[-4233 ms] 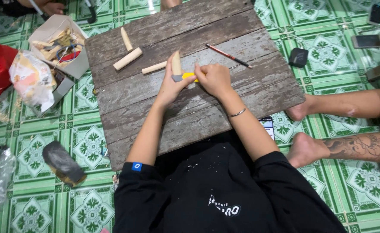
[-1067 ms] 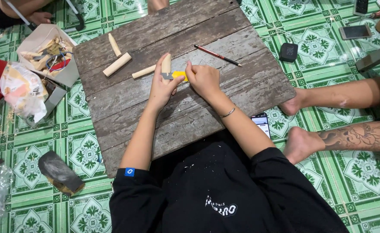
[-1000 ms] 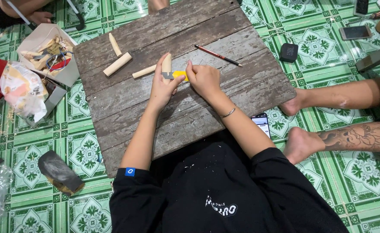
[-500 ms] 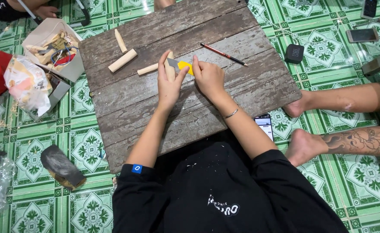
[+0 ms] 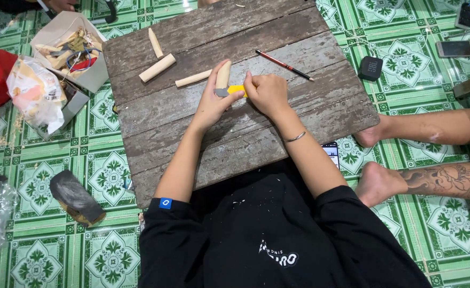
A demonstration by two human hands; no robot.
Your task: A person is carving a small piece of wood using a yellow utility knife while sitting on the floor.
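Since half a second ago the wooden peg (image 5: 223,74) has re-emerged upright from under the left hand (image 5: 212,104), whose fingers grip its base on the desk (image 5: 192,133), while the right hand (image 5: 267,93), fingers closed on the yellow knife (image 5: 236,90), presses its blade against it, suggesting continued carving.
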